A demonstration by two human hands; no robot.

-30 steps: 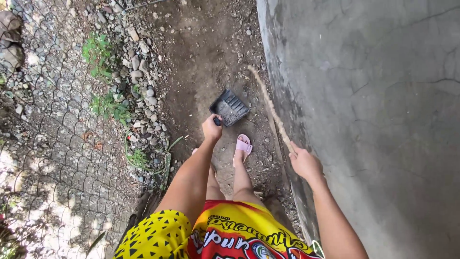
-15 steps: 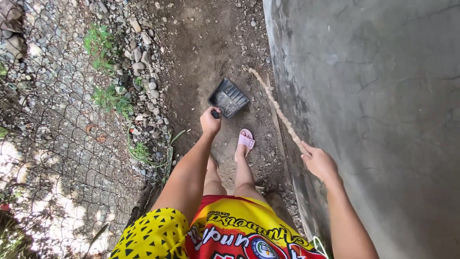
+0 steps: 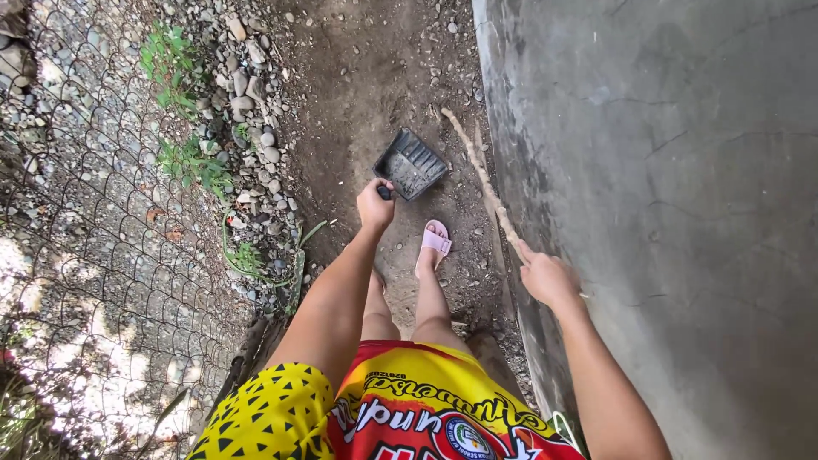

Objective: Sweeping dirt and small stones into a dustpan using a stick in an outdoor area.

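Person wears bright shorts (image 3: 400, 409), red and yellow with black triangle pattern and printed lettering. Pink slide sandal (image 3: 436, 239) on one foot. Arms bare, no sleeves.

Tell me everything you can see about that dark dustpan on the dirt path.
The dark grey plastic dustpan is a flat, scoop-shaped tray with ridges along its floor and low side walls. It sits tilted on the bare brown dirt path, its open mouth facing away from the person, near the grey concrete wall. The left hand grips its short dark handle. Whether anything lies inside it cannot be told.
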